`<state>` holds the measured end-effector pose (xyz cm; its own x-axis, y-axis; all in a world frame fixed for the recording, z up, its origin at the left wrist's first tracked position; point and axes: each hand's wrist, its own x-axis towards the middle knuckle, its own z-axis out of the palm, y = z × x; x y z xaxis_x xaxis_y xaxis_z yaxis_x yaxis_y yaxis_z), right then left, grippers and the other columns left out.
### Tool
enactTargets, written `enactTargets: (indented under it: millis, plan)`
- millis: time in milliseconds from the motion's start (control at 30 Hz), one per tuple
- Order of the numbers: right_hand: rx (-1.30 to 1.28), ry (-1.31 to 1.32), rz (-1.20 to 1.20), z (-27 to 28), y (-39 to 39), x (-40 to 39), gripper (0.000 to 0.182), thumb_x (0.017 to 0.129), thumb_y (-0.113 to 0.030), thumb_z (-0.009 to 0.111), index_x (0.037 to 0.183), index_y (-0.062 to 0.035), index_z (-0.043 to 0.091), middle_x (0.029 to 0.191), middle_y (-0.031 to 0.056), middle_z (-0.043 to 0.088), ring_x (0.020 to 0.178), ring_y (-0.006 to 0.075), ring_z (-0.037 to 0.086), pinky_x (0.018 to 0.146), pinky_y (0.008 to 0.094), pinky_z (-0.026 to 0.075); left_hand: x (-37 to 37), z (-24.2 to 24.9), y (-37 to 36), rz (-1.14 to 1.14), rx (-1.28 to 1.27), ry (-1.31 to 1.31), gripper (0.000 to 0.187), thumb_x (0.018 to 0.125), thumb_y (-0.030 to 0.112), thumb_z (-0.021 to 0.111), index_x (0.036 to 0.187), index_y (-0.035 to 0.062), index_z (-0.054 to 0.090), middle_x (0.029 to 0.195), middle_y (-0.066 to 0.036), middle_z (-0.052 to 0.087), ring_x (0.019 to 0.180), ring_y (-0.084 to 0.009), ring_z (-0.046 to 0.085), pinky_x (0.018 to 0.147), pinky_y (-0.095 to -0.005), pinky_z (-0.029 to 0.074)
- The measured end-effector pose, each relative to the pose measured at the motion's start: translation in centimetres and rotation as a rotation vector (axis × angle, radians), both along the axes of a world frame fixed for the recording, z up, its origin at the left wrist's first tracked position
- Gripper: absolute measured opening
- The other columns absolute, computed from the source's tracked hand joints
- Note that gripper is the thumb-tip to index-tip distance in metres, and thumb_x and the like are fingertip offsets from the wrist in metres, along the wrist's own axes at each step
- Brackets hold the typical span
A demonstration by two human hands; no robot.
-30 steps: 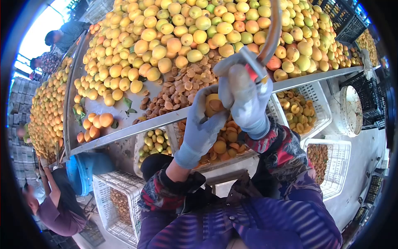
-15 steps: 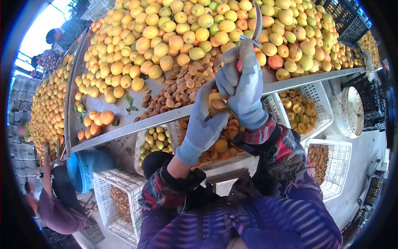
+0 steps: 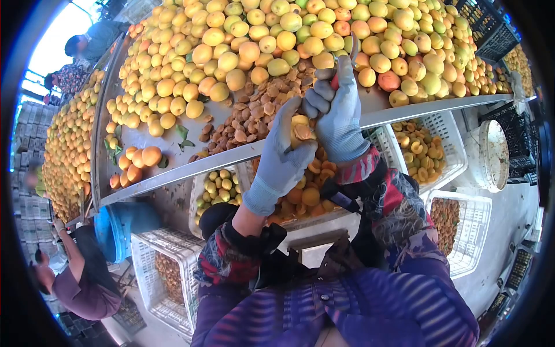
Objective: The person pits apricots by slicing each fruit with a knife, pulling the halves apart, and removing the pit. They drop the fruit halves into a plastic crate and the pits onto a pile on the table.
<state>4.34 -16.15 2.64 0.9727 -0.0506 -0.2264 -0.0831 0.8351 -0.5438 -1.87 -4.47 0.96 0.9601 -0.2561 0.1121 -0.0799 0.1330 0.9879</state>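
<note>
Both my hands wear grey-blue gloves and meet above the table's metal edge (image 3: 191,177). My left hand (image 3: 283,162) is closed around a cut apricot (image 3: 302,130), with its brown pit showing. Close against it on the right, my right hand (image 3: 338,113) grips the red handle (image 3: 335,82) of a curved knife, whose blade (image 3: 354,46) points up and away. Behind the hands lies a pile of brown pits (image 3: 245,118), and beyond it a large heap of whole apricots (image 3: 214,52).
Below the table edge stand crates of apricot halves (image 3: 417,151) and green-yellow fruit (image 3: 218,194). White crates (image 3: 165,277) with pits, a blue barrel (image 3: 118,231) and a white bucket (image 3: 491,156) stand around. A person (image 3: 81,283) sits at the lower left.
My right hand has moved slightly down and left, and the knife blade has turned. The apricot in my left hand now shows its pit differently. The seated person's head and arm have shifted.
</note>
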Motion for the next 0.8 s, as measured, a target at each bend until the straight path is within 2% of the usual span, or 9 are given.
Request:
enactTargets:
  millis: [67, 167, 300, 367, 400, 433, 533, 700, 800]
  plan:
    - [0.023, 0.037, 0.01, -0.2, 0.0, 0.3, 0.044, 0.092, -0.054, 0.05, 0.082, -0.0108, 0.05, 0.054, -0.0074, 0.022, 0.043, 0.0074, 0.022, 0.042, 0.0248, 0.021, 0.5, -0.6, 0.3, 0.011, 0.108, -0.074, 0.072, 0.078, 0.001, 0.061, 0.141, -0.0032, 0.028, 0.135, -0.01, 0.039, 0.123, -0.0166, 0.039, 0.104, -0.0294, 0.03]
    - [0.163, 0.151, 0.028, -0.6, 0.2, 0.8, 0.043, 0.091, -0.053, 0.051, 0.082, -0.0107, 0.05, 0.054, -0.0077, 0.023, 0.043, 0.0075, 0.022, 0.042, 0.025, 0.021, 0.5, -0.7, 0.0, 0.008, 0.007, -0.034, 0.072, 0.078, -0.002, 0.061, 0.141, -0.0031, 0.027, 0.136, -0.01, 0.038, 0.126, -0.0165, 0.036, 0.105, -0.0292, 0.029]
    - [0.162, -0.042, 0.025, -1.3, -0.2, 1.4, 0.044, 0.09, -0.052, 0.053, 0.081, -0.0096, 0.05, 0.054, -0.008, 0.023, 0.043, 0.0078, 0.022, 0.043, 0.0253, 0.022, 0.5, 0.4, -0.2, 0.064, -0.115, 0.089, 0.068, 0.081, -0.003, 0.06, 0.142, -0.0016, 0.028, 0.132, -0.008, 0.041, 0.118, -0.0138, 0.043, 0.1, -0.0259, 0.035]
    - [0.148, -0.058, 0.015, -0.9, -0.3, 1.2, 0.045, 0.089, -0.053, 0.054, 0.08, -0.0088, 0.051, 0.053, -0.0077, 0.022, 0.042, 0.0076, 0.022, 0.043, 0.0255, 0.022, 0.2, 0.8, 0.1, 0.005, -0.176, 0.326, 0.063, 0.085, -0.002, 0.058, 0.141, 0.0008, 0.03, 0.125, -0.005, 0.044, 0.094, -0.0078, 0.051, 0.08, -0.0198, 0.044]
    - [0.127, -0.088, -0.011, -0.9, -0.3, 1.2, 0.046, 0.09, -0.053, 0.054, 0.079, -0.0085, 0.052, 0.053, -0.0074, 0.022, 0.042, 0.0076, 0.022, 0.043, 0.0255, 0.022, 0.2, 0.7, -0.4, 0.03, -0.296, 0.303, 0.053, 0.088, 0.001, 0.056, 0.138, 0.0033, 0.036, 0.109, -0.002, 0.05, 0.071, -0.0024, 0.046, 0.059, -0.0154, 0.039]
    - [0.109, -0.114, -0.038, -0.9, -0.4, 1.3, 0.047, 0.09, -0.054, 0.053, 0.079, -0.0081, 0.053, 0.053, -0.0072, 0.022, 0.042, 0.0076, 0.021, 0.043, 0.0255, 0.023, 0.5, 0.7, -0.2, 0.033, -0.296, 0.296, 0.053, 0.088, 0.001, 0.056, 0.138, 0.0033, 0.036, 0.109, -0.002, 0.05, 0.071, -0.0024, 0.046, 0.059, -0.0154, 0.039]
    - [0.075, -0.166, -0.065, -0.7, -0.6, 1.4, 0.046, 0.091, -0.053, 0.051, 0.082, -0.0074, 0.056, 0.053, -0.0066, 0.024, 0.042, 0.0077, 0.021, 0.043, 0.0258, 0.024, 1.0, 0.8, 0.2, 0.08, -0.285, 0.315, 0.04, 0.089, 0.009, 0.059, 0.126, 0.0043, 0.046, 0.083, 0.002, 0.054, 0.062, -0.0028, 0.044, 0.05, -0.017, 0.034]
    - [-0.042, -0.228, -0.08, 0.1, -0.2, 0.7, 0.047, 0.094, -0.052, 0.045, 0.084, -0.0066, 0.05, 0.053, -0.0029, 0.026, 0.041, 0.0106, 0.025, 0.04, 0.0289, 0.03, 1.4, 0.1, 0.1, 0.135, -0.246, 0.262, 0.036, 0.088, 0.011, 0.06, 0.122, 0.0031, 0.05, 0.081, 0.002, 0.055, 0.058, -0.0023, 0.044, 0.047, -0.0175, 0.033]
    - [-0.028, -0.232, -0.088, 0.3, 0.1, 0.6, 0.047, 0.094, -0.051, 0.046, 0.086, -0.0062, 0.054, 0.053, -0.004, 0.028, 0.041, 0.0098, 0.025, 0.04, 0.0279, 0.029, 1.3, 0.2, 0.3, 0.14, -0.277, 0.277, 0.035, 0.088, 0.011, 0.06, 0.121, 0.0024, 0.051, 0.081, 0.002, 0.057, 0.057, -0.0017, 0.044, 0.047, -0.017, 0.033]
